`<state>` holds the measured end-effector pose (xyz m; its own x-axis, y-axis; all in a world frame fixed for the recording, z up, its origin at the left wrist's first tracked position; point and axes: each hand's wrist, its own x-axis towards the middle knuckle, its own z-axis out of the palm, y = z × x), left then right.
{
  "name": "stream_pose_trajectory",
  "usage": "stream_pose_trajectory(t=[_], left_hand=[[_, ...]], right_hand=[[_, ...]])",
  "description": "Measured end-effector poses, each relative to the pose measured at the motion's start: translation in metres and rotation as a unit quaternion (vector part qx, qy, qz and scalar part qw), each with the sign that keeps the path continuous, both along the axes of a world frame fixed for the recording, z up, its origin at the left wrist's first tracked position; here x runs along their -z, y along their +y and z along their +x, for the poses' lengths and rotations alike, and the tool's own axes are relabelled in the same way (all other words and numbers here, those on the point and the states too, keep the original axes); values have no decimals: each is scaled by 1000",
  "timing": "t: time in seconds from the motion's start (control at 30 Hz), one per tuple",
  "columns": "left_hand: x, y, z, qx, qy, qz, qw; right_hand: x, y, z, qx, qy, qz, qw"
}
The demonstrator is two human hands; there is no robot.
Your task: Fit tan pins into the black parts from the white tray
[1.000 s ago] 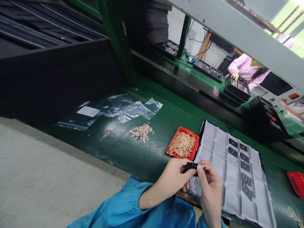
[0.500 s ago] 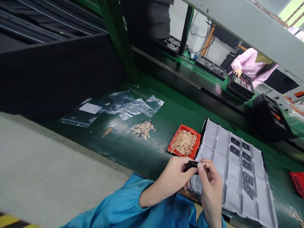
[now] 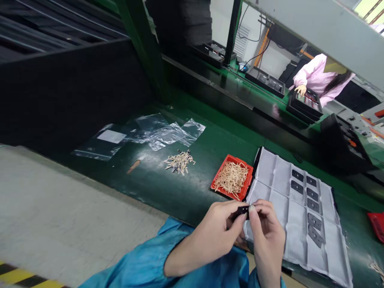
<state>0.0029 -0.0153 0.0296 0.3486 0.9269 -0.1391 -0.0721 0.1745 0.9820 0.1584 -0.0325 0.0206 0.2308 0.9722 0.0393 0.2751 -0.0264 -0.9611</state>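
Both of my hands meet around a small black plate with tiny holes or pins in it, above the near left corner of a grey lined tray. My left hand pinches the plate's left end between thumb and fingers. On the other end, my right hand presses with thumb and fingertips; its curled fingers hide part of the plate. Several similar black plates lie in the compartments of the grey tray. Just beyond my hands, a red bin is heaped with thin beige strips.
A loose pile of beige strips and clear plastic bags lie on the green bench. A black panel stands at left. Across the bench, a person in pink touches a black tray. Another red container sits far right.
My hands stay on the black plate, with the fingers shifting slightly around it. The whole view has moved a little. The person across keeps a hand at the black tray.
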Motion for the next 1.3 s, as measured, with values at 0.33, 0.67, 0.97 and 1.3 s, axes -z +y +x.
stream_pose_trajectory(t=[0.33,0.67,0.97,1.3], left_hand=[[-28,-13,-20,-11,-15,153,988],[-14,-10,-11,-137,19,206,969],[-15,-9,-4,-156,-14,195,968],[-13,-13,-1,-122,-58,117,984]], right_hand=[[-33,-23,-32,45,-113,163,979],[-29,-21,-35,74,-240,216,944],[-29,-14,-30,83,-11,74,994],[-31,-10,-35,97,70,23,993]])
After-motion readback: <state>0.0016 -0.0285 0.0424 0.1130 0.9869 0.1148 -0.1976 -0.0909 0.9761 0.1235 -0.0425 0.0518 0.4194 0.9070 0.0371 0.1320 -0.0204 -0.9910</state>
